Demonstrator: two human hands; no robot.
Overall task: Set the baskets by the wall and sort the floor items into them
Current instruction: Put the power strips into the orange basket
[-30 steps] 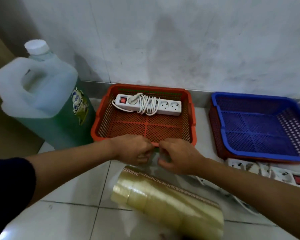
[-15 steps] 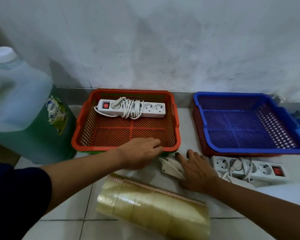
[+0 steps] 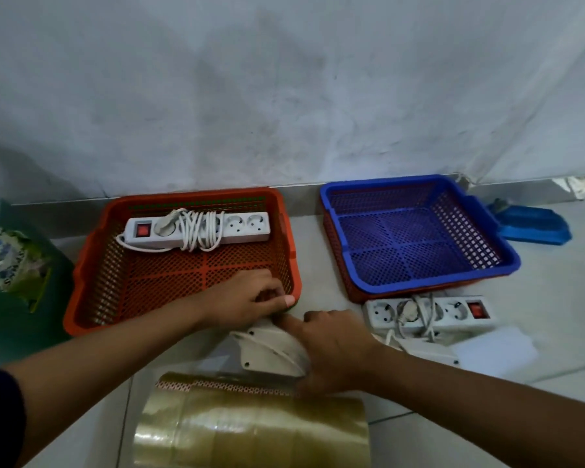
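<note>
An orange basket (image 3: 92, 288) stands by the wall with a white power strip (image 3: 247, 226) and its wound cord in it. To its right a blue basket (image 3: 507, 261) sits nested in a red one. A second white power strip (image 3: 453, 310) lies on the floor in front of the blue basket. Another white power strip (image 3: 267, 349) lies face down between my hands. My left hand (image 3: 247, 298) rests at the orange basket's front right corner, fingers curled at that strip's end. My right hand (image 3: 335, 349) lies on the strip's right side and grips it.
A sleeve of clear tape rolls (image 3: 250, 430) lies on the tiles just in front of me. A large green jug (image 3: 17, 275) stands left of the orange basket. A blue plastic piece (image 3: 534, 224) lies right of the blue basket by the wall.
The view has swung right and the jug slid to the frame's edge. My right hand moved onto the face-down power strip and closed on it; my left hand stayed at the basket's corner.
</note>
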